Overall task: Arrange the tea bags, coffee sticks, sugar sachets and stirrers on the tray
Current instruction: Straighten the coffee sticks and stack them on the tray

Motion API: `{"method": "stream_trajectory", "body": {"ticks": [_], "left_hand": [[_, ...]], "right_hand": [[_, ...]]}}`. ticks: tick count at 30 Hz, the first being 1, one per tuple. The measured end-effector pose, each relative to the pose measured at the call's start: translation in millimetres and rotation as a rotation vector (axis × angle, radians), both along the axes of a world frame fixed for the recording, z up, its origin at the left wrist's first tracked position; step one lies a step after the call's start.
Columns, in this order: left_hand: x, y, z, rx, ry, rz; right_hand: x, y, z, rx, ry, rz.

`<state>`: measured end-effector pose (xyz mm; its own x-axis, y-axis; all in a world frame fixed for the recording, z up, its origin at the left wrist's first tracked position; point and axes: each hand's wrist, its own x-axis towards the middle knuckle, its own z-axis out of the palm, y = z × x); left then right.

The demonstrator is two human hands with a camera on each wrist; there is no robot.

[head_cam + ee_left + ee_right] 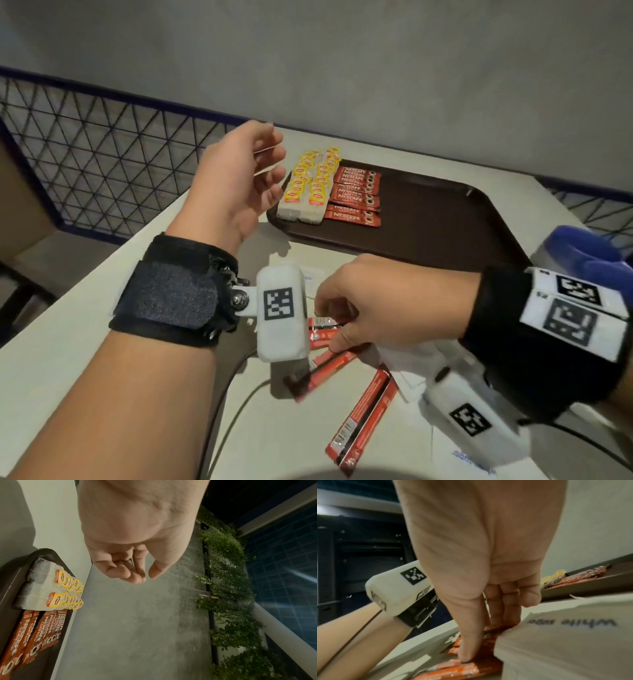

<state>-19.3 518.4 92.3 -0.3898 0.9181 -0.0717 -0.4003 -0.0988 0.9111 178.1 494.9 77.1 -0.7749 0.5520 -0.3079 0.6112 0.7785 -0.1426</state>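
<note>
A dark brown tray [445,233] lies at the far side of the table. On its left end sit tea bags [308,186] with yellow tags and a row of red coffee sticks [356,195]; both also show in the left wrist view as tea bags [51,588] and coffee sticks [34,635]. My left hand [267,168] hovers just left of the tray, fingers relaxed and empty [145,577]. My right hand [329,325] is down on the near table, pinching loose red coffee sticks [471,669] between thumb and fingers [481,642]. More loose sticks [363,404] lie nearby.
White sugar sachets [565,642] lie under and right of my right hand. A blue and white object [589,250] stands at the table's right edge. A dark cable [233,394] runs over the near table. A mesh railing [102,154] borders the left side.
</note>
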Motion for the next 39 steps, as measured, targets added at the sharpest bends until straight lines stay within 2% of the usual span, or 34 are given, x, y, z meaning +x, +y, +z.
{"method": "stream_trajectory", "body": {"ticks": [7,11,13,17,19,21,23,25,28,32,39], "left_hand": [[2.0,-0.8,-0.6,0.015,0.017,0.002],[7.6,-6.9,4.1,0.019,0.036,0.005],[19.8,-12.4,8.7,0.015,0.074,-0.080],[55.8,-29.4,14.7,0.010,0.194,-0.478],[73.1,-36.7,11.7,0.034,0.305,-0.596],[86.7,-38.9,5.8,0.032,0.376,-0.589],[95.0,-35.5,-1.5,0.002,0.373,-0.551],[99.6,-33.3,-5.6,-0.010,0.340,-0.536],[103.8,-33.6,-6.0,0.020,0.289,-0.493],[101.9,-32.0,-4.0,0.031,0.187,-0.405],[94.5,-30.7,-5.9,0.050,0.125,-0.461]], "right_hand": [[4.1,-0.2,3.8,-0.126,0.200,-0.124],[32.2,-2.9,18.9,-0.354,0.595,-0.316],[49.3,-7.3,23.7,-0.421,0.820,-0.383],[69.9,-9.9,22.2,-0.456,1.161,-0.526],[74.3,-5.1,15.3,-0.400,1.207,-0.551],[77.2,-1.4,7.7,-0.300,1.177,-0.512],[82.0,-1.4,0.9,-0.215,1.110,-0.445],[86.4,-4.4,-0.5,-0.227,1.124,-0.420],[94.4,-7.0,3.2,-0.322,1.220,-0.452],[97.6,-9.6,6.6,-0.608,1.238,-0.506],[98.8,-0.6,-3.6,-0.719,1.491,-0.657]]}}
